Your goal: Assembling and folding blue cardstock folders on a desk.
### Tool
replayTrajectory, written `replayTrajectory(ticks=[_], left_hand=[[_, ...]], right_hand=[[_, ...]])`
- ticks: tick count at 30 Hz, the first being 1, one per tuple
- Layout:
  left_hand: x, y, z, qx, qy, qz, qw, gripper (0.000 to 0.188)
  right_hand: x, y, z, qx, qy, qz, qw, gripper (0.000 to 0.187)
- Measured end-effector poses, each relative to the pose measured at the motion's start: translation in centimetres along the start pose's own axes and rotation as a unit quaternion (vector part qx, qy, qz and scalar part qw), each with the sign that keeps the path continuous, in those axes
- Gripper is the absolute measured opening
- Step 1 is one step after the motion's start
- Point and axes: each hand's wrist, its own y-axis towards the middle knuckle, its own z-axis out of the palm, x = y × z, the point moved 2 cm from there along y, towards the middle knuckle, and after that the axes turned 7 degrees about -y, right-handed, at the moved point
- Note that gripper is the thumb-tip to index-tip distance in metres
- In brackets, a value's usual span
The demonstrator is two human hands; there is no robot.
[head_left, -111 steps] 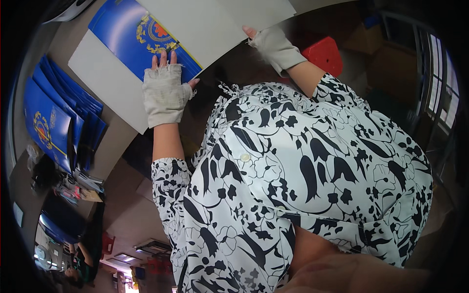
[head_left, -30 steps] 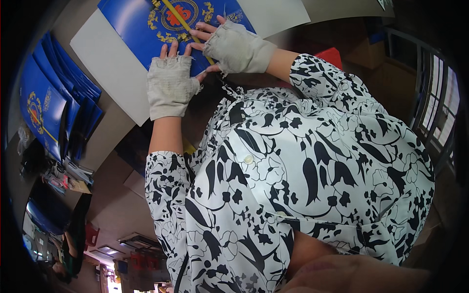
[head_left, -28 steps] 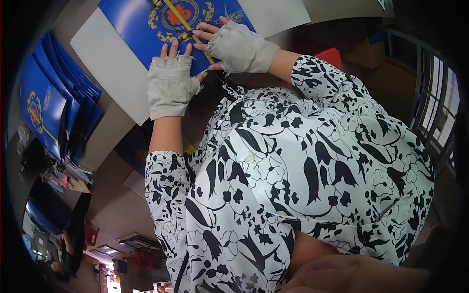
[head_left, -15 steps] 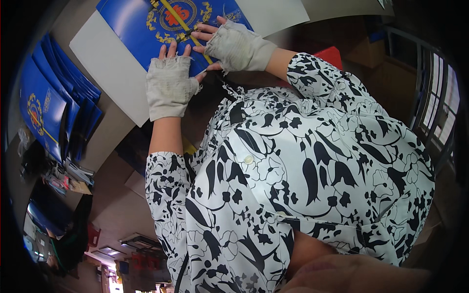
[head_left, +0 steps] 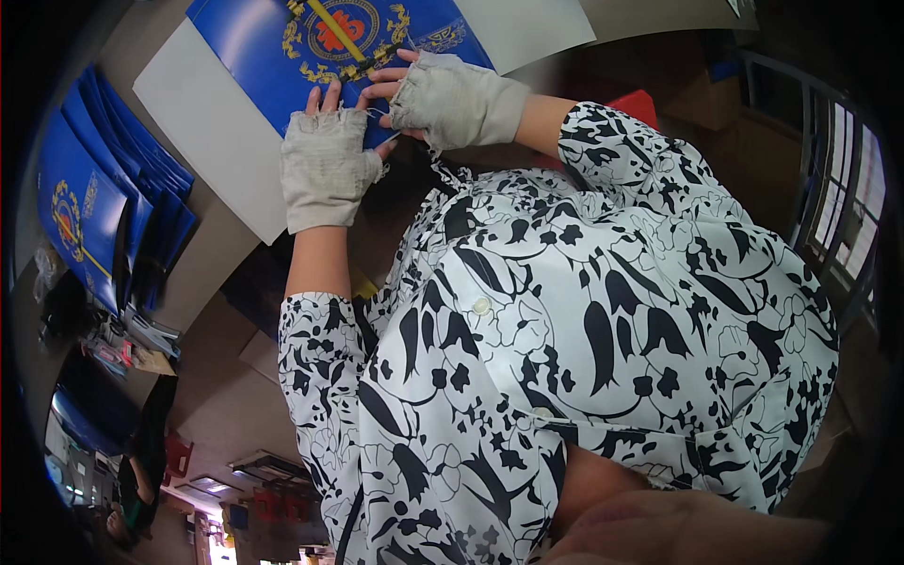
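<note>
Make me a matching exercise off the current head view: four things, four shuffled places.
1. left hand in an off-white fingerless cloth glove
2. fanned pile of glossy blue printed pieces
3. red object
4. straight yellow stripe

A. partly hidden by the black-and-white patterned sleeve
B. crossing a round red-and-gold emblem
C. fingertips on the glossy blue panel
D. picture's left side, on the grey tabletop

Pairs: 1-C, 2-D, 3-A, 4-B
</note>
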Motion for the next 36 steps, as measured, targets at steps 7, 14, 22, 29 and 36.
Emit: replayTrajectory(ticks=[7, 14, 22, 29, 36], left_hand=[[0.0, 0.0, 0.1, 0.001, 0.007, -0.002, 1.0, 0.078], [0.1, 0.0, 0.1, 0.008, 0.013, -0.011, 1.0, 0.078], [-0.1, 0.1, -0.8, -0.002, -0.001, -0.013, 1.0, 0.072], [-1.0, 4.3, -0.5, -0.23, -0.244, 0.009, 0.942, 0.051], [-0.7, 4.6, 0.6, -0.107, -0.063, 0.031, 0.992, 0.046]], right_hand=[[-0.4, 0.4, 0.0, 0.0, 0.033, 0.0, 0.999, 0.026], [-0.7, 0.5, 0.5, -0.01, 0.045, 0.001, 0.999, 0.026], [-0.9, 0.1, 0.9, -0.022, 0.049, -0.004, 0.999, 0.025], [-1.3, -0.4, 0.6, -0.004, 0.026, 0.004, 1.0, 0.039], [-1.5, 0.1, -0.2, -0.011, 0.089, -0.02, 0.996, 0.046]])
